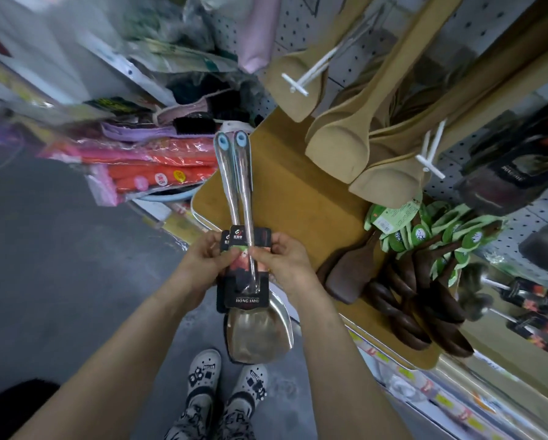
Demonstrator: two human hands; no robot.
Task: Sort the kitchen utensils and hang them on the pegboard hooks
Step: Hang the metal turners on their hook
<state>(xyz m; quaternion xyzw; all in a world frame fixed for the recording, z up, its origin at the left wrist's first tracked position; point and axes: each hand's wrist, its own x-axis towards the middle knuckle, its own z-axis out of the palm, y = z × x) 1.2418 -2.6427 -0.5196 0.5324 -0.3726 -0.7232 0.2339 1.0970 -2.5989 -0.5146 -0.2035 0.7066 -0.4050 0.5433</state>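
Two steel spatulas [239, 185] are held together in front of the person, just left of the shelf, blades near and blue-ringed hang holes [231, 141] at the far end. The left hand [202, 254] pinches the left edge of their black card sleeves [245, 290], and the right hand [284, 258] pinches the right edge, thumb on top.

To hang them well, it seems best to square the pair so that the two blue rings overlap, then carry them right to the pegboard [488, 23] and thread both rings over one white hook [301, 79]. The hook tip carries a crossbar, so the rings probably need tilting to pass it. They should not go among the pale wooden spatulas [339, 141].

The sleeve reads "HONG JIAYU" at its near edge. A logo with small characters sits at the far edge, too small to read, and so is the print on the green tags [420, 233].
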